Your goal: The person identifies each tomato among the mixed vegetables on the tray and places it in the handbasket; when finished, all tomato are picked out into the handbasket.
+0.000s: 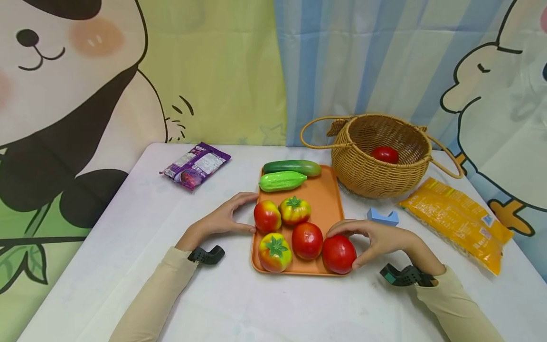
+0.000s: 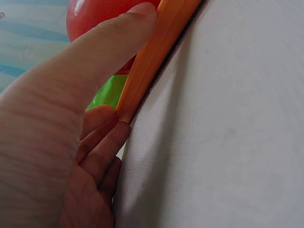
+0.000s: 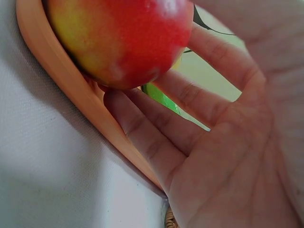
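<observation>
An orange tray [image 1: 326, 197] lies on the table with several toy vegetables in it. My left hand [image 1: 220, 219] is at its left side, thumb and fingertips touching the rim, fingers fairly straight. Beside that hand are a red-yellow tomato [image 1: 267, 216] and one with a green leafy top [image 1: 275, 252]. At the tray's near right corner my right hand [image 1: 378, 237] holds a red tomato [image 1: 339, 254], fingers behind it and thumb on its right side. In the right wrist view this tomato [image 3: 123, 42] shows a yellow patch. Another red tomato [image 1: 307, 241] sits left of it.
A cucumber [image 1: 295, 167] and a light green ridged vegetable [image 1: 282, 181] lie at the tray's far end. A wicker basket [image 1: 380, 178] with a red tomato [image 1: 385, 154] stands behind. Nearby are a blue block [image 1: 382, 217], an orange bag [image 1: 459, 221] and a purple packet [image 1: 196, 165].
</observation>
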Demonstrator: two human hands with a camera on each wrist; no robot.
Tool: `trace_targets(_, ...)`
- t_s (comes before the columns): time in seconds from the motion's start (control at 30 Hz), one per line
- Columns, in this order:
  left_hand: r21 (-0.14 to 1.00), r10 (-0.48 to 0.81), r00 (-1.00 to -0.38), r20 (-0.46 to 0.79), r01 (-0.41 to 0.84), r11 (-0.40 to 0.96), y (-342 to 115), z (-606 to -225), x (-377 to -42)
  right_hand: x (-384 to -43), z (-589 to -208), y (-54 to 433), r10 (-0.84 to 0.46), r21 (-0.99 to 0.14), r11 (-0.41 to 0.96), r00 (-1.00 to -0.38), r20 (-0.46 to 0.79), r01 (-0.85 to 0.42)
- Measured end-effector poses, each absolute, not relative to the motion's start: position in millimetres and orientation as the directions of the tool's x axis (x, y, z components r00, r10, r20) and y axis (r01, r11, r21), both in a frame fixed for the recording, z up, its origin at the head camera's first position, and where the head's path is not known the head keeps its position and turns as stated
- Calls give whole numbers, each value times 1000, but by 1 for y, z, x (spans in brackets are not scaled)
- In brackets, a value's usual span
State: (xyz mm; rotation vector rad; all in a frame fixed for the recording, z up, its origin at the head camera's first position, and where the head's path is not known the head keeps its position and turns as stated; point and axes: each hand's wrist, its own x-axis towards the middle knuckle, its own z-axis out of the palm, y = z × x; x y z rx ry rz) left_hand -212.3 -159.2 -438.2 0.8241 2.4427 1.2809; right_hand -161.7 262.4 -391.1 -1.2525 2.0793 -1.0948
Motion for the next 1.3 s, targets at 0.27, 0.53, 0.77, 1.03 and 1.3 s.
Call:
trace_targets(0.27,810,597,-801,42,377,448,-159,-439,-213,-161,-389,262,-882,-819,273,-472,-4,-504)
trace_targets(0.53,807,598,-800,47,382,449,-159,-439,-213,-159,-387,263,-884,-818,272,-468,-4,-506)
trace_targets(0.77,812,598,-800,42,376,447,-159,-439,-213,-158,-383,268,-873,-811,301,-487,-24,-501)
trace_targets(1.03,805,596,-802,44,381,454,-159,-439,-214,-156,-374,272,-844,-805,333,-536,-23,-491)
trace_targets(1.3,804,596,-802,41,381,457,-160,-440,-213,-155,-367,279,-813,-796,355,-583,-3,-491)
